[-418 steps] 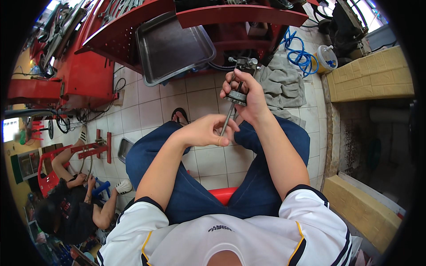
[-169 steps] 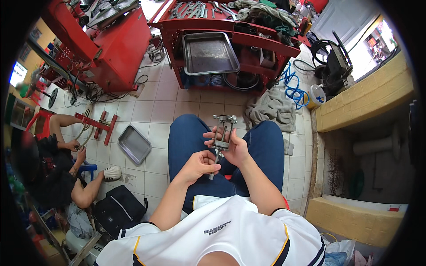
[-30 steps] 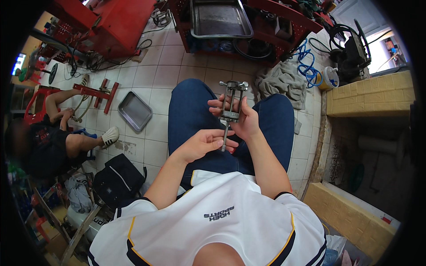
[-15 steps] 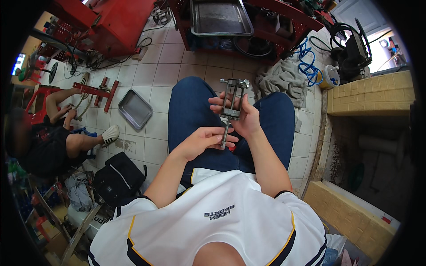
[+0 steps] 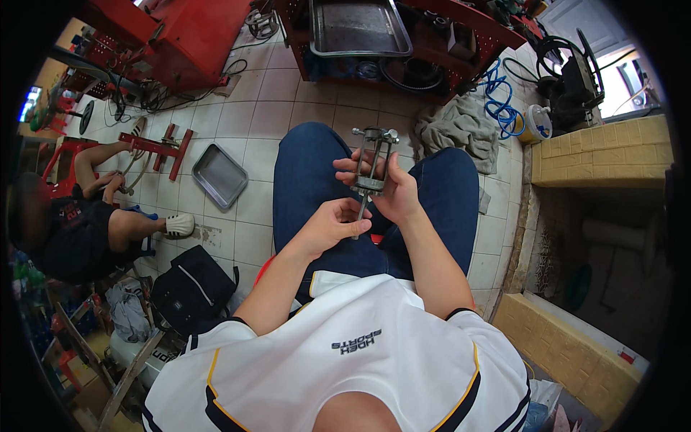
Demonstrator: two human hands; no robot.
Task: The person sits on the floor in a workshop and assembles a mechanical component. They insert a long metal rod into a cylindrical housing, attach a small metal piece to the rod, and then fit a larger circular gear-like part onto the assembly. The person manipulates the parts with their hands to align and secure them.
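A grey metal puller-like tool (image 5: 371,185) stands over my lap, its cage of parallel rods pointing away from me and small bolts sticking out at the far end. My right hand (image 5: 400,194) supports the cage from its right side and beneath, thumb along the rods, some fingers showing on the left side. From the near end a thin shaft runs toward me. My left hand (image 5: 337,226) has its fingers curled around this shaft, with the thumb on the near side. Jeans-covered knees (image 5: 311,162) lie on both sides of the tool.
A grey tray (image 5: 219,176) lies on the tiled floor at left, near a seated person (image 5: 72,230) and a black bag (image 5: 193,288). Ahead stands a red cart (image 5: 461,72) with a metal tray (image 5: 360,29). A grey cloth (image 5: 461,137) and blue hose (image 5: 502,108) are at right.
My left hand has gone from stretched fingers beside the shaft to fingers closed around it, and sits slightly farther from me. The tool has barely shifted left in my right hand.
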